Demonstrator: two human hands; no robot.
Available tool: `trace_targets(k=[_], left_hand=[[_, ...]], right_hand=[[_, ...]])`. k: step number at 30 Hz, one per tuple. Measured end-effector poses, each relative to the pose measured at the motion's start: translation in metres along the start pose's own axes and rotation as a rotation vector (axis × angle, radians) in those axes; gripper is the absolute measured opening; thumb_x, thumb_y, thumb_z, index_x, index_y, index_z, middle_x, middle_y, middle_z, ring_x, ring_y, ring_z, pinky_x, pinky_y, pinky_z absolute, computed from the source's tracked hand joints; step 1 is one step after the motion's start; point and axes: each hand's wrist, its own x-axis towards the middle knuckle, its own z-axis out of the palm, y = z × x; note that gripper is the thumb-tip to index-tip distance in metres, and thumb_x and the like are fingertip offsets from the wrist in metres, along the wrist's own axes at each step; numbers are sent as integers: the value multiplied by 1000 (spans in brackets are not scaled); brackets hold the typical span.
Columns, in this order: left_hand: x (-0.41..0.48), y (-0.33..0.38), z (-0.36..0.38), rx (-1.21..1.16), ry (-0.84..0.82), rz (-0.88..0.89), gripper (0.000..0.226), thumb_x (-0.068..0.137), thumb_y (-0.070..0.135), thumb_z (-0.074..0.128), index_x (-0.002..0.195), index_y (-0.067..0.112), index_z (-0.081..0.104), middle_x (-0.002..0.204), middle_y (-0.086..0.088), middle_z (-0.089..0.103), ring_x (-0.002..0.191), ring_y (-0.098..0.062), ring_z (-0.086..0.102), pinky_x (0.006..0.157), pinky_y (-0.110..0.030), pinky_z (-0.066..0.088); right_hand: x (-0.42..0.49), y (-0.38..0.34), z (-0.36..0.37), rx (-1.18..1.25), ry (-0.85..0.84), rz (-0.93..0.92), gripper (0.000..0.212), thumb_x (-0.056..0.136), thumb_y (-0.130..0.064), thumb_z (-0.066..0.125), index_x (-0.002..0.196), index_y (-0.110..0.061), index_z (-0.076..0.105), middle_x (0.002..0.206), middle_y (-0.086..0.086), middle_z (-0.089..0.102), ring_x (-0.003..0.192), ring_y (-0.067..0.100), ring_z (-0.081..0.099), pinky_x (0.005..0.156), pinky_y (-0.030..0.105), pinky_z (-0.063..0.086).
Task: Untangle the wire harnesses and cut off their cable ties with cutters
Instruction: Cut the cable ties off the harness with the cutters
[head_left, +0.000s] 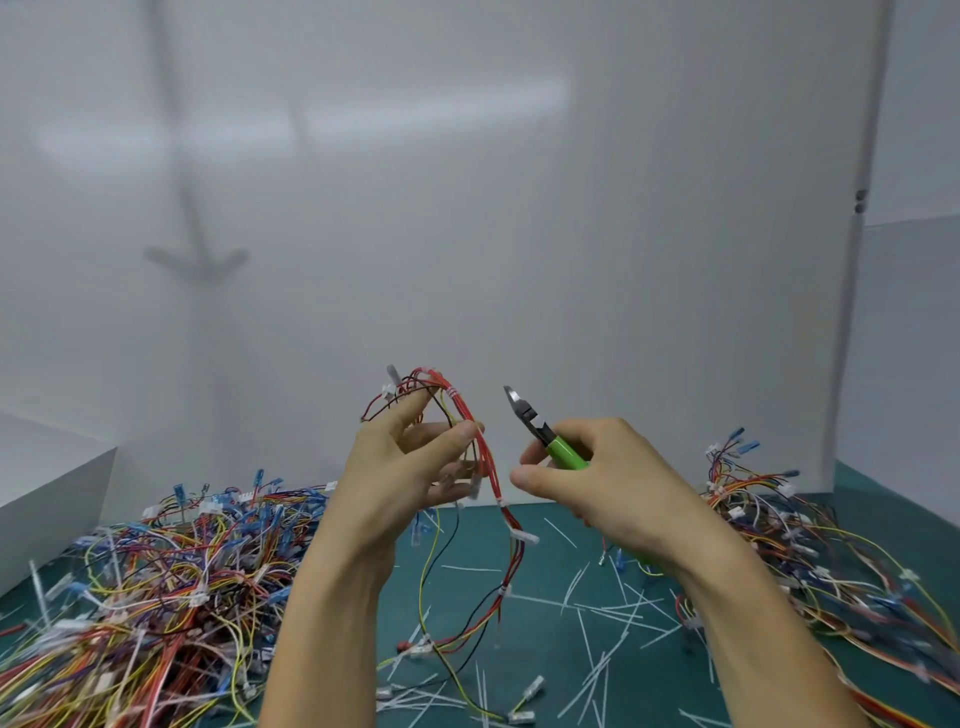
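My left hand (402, 467) holds up a red wire harness (485, 467), pinching the bundle between thumb and fingers. The harness loops above my fingers and hangs down to the green mat, with white cable ties (503, 591) along it. My right hand (608, 478) grips green-handled cutters (545, 434). Their metal jaws point up and left, a short way to the right of the harness and not touching it.
A large tangled pile of wire harnesses (156, 587) covers the mat on the left, and another pile (810, 551) lies on the right. Cut white tie pieces (602, 608) litter the green mat (550, 545). White panels stand behind, and a white box (47, 483) sits at left.
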Motion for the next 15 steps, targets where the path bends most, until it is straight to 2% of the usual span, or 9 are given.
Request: trace_targets(k=[2, 3, 6, 10, 13, 15], left_hand=[[0, -1, -1, 55, -85, -19, 74, 84, 16, 75, 148, 27, 39, 99, -6, 76, 82, -26, 76, 67, -30, 61], [-1, -2, -1, 101, -118, -28, 88, 82, 16, 77, 153, 32, 28, 101, -6, 76, 84, -26, 76, 72, -35, 62], [0, -5, 0, 221, -193, -33, 110, 78, 11, 82, 155, 43, 9, 98, 0, 77, 88, -21, 75, 82, -40, 60], [1, -8, 2, 233, -218, -9, 120, 79, 3, 79, 153, 46, -5, 91, -8, 77, 88, -25, 74, 75, -30, 61], [1, -8, 2, 222, -209, 8, 118, 82, 3, 76, 153, 45, -7, 89, -12, 77, 79, -21, 74, 67, -21, 56], [1, -8, 2, 185, -164, 13, 116, 82, 2, 75, 154, 42, -6, 89, -17, 75, 79, -23, 75, 67, -21, 57]], right_hand=[[1, 0, 0, -14, 9, -14, 9, 83, -30, 74, 88, -25, 69, 74, -8, 62, 64, 7, 56, 66, 32, 51], [1, 0, 0, -8, 20, -25, 6, 84, -26, 74, 87, -25, 68, 72, -7, 61, 64, 8, 56, 68, 35, 53], [3, -2, 2, 53, 90, -53, 8, 85, -19, 72, 84, -25, 68, 67, -5, 60, 65, 13, 58, 69, 41, 55], [4, -3, 3, 203, 195, -68, 9, 85, -15, 73, 82, -22, 68, 64, -6, 63, 60, 13, 61, 63, 37, 58], [4, -4, 1, 309, 265, -87, 8, 87, -14, 69, 81, -18, 67, 62, -5, 62, 57, 13, 61, 60, 32, 57], [5, -3, -1, 364, 302, -60, 9, 90, -18, 66, 82, -16, 67, 63, -4, 62, 57, 13, 62, 61, 35, 58]])
